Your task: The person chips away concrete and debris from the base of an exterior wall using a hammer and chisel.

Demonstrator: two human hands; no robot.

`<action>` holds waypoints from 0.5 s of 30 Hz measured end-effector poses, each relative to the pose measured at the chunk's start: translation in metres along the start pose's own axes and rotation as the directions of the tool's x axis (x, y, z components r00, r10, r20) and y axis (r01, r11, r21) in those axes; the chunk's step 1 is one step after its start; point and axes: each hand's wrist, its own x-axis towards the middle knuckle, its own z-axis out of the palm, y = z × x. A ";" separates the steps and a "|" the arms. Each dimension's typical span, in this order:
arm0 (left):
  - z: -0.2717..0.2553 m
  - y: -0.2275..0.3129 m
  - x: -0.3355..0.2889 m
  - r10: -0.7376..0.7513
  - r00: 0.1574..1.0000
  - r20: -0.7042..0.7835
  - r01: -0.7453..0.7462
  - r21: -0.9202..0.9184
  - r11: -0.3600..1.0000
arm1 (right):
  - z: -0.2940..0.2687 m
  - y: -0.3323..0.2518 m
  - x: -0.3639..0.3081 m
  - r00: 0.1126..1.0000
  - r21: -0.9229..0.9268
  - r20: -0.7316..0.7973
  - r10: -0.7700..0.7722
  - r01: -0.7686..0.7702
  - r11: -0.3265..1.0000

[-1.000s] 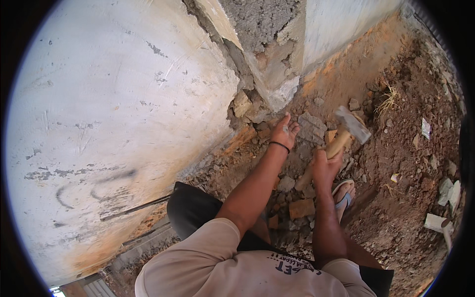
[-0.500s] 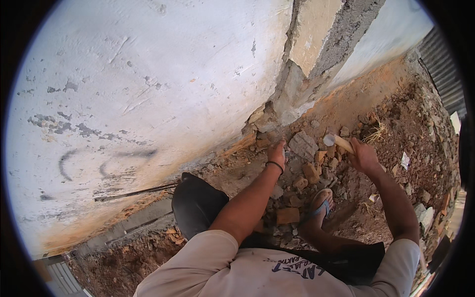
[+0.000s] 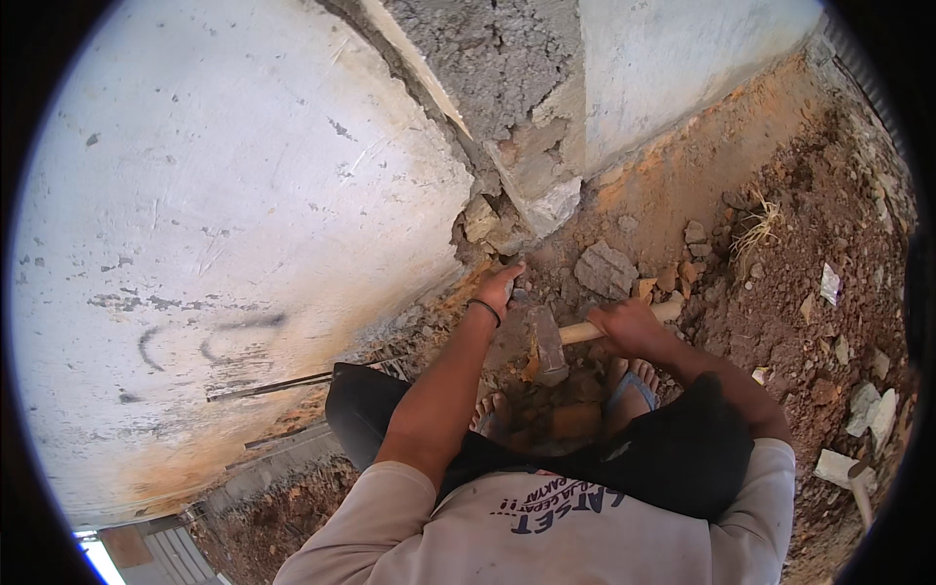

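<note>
My right hand point(image 3: 629, 327) is wrapped around the pale wooden handle of a hammer point(image 3: 548, 346). Its heavy, dusty steel head is close to my left hand, just to the right and slightly nearer me. My left hand point(image 3: 499, 283), with a dark band at the wrist, is closed low at the foot of a broken column point(image 3: 546, 190). A small grey bit shows by its fingers, but what they hold is mostly hidden. Just beyond that hand, the wall corner is chipped open around a loose yellowish stone point(image 3: 479, 218).
A white, peeling wall point(image 3: 244, 175) rises on the left. A large grey chunk point(image 3: 605, 270) and several brick pieces lie between the column and my sandalled feet. Reddish soil point(image 3: 780, 322) slopes up on the right, with dry roots point(image 3: 757, 229) and pale stones point(image 3: 873, 409).
The hammer has swung left and toward me, its head now beside my left hand. My view has shifted, so the column appears farther left, and both feet now show.
</note>
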 end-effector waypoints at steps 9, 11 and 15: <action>-0.027 0.021 -0.001 0.062 0.990 0.124 -0.062 -0.006 0.998 | -0.056 -0.036 0.036 0.664 0.012 -0.489 -0.566 0.653 0.757; -0.019 0.017 0.004 0.043 0.988 0.150 -0.036 -0.048 0.998 | -0.028 -0.016 0.044 0.924 0.049 -0.219 -0.314 0.332 0.942; -0.012 0.009 0.011 0.078 0.995 0.064 -0.080 0.024 0.997 | -0.008 -0.009 0.045 0.989 0.028 -0.059 -0.135 0.137 0.990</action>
